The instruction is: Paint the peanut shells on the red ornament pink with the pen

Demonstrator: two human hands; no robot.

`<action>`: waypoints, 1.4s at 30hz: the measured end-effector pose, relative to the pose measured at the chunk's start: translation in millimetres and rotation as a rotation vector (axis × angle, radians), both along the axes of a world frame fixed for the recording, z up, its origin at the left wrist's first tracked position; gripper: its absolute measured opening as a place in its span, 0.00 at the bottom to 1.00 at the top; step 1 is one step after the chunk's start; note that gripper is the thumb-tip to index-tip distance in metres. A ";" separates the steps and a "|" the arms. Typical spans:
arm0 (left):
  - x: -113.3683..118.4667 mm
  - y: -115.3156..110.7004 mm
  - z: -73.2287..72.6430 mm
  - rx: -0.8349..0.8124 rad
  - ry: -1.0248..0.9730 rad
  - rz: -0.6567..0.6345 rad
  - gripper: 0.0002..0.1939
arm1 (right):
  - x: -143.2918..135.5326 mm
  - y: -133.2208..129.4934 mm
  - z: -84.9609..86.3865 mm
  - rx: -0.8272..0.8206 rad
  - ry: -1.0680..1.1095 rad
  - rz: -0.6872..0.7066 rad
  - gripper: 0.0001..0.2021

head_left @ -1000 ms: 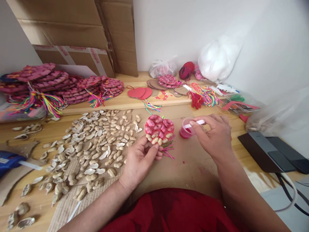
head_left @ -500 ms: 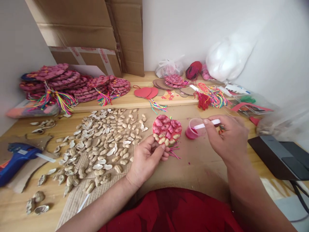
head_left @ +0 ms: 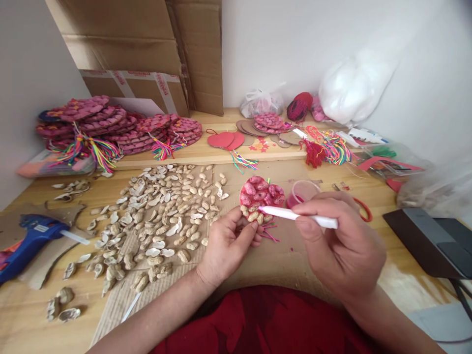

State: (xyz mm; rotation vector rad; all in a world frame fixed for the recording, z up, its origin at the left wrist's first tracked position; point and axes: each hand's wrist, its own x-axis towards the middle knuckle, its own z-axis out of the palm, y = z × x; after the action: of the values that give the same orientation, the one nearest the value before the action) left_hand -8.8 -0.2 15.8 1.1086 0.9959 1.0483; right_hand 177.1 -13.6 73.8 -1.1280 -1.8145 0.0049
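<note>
A blue glue gun (head_left: 42, 235) lies at the far left; peanuts and shells (head_left: 162, 229) spread right of it. The left hand (head_left: 228, 243) pinches the near edge of a red card (head_left: 266, 191) between thumb and fingers, pink nuts on its far part, tan ones near. A white stick (head_left: 282, 213) points at these, perhaps touching. Beyond it stands a clear cup (head_left: 308, 189) of pink liquid. Thumb and forefinger of the right hand (head_left: 342, 241) grip the stick.
</note>
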 end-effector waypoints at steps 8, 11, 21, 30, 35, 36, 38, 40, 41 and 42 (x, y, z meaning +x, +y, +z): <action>-0.9 -1.2 0.1 0.025 0.027 -0.019 0.09 | -3.6 -0.1 -5.7 0.026 -0.013 0.019 0.11; -1.1 -1.0 -0.7 0.013 0.019 -0.017 0.09 | -2.9 1.6 -7.5 0.024 -0.022 -0.014 0.09; 0.6 0.1 0.0 -0.029 -0.025 0.005 0.11 | -1.7 3.4 -8.1 0.029 0.010 -0.018 0.09; 1.2 0.7 3.0 -0.052 -0.041 0.011 0.12 | -2.0 5.2 -8.3 0.029 0.029 -0.028 0.08; 1.1 0.7 0.2 -0.077 -0.065 0.007 0.11 | -0.6 5.5 -8.5 0.052 -0.024 -0.046 0.08; 0.9 0.9 -0.2 -0.075 -0.067 -0.003 0.11 | -0.6 5.2 -8.7 0.056 -0.028 -0.029 0.08; 0.1 1.0 -0.3 -0.052 -0.057 -0.018 0.10 | -1.5 4.2 -9.4 0.062 -0.045 0.034 0.09; -0.7 0.8 -0.1 -0.018 -0.037 -0.016 0.09 | -3.2 3.1 -10.3 0.079 -0.085 0.080 0.09; -1.0 0.7 0.0 -0.002 -0.027 -0.011 0.08 | -4.2 2.7 -10.7 0.094 -0.108 0.086 0.08; -1.2 0.6 0.0 0.010 -0.017 -0.005 0.08 | -5.1 2.4 -11.0 0.114 -0.130 0.084 0.08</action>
State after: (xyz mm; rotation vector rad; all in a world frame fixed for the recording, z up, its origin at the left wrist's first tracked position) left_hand -10.0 0.4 15.8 1.1079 0.9748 1.0581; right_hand 172.0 -11.2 62.8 -0.9908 -1.9505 -0.1233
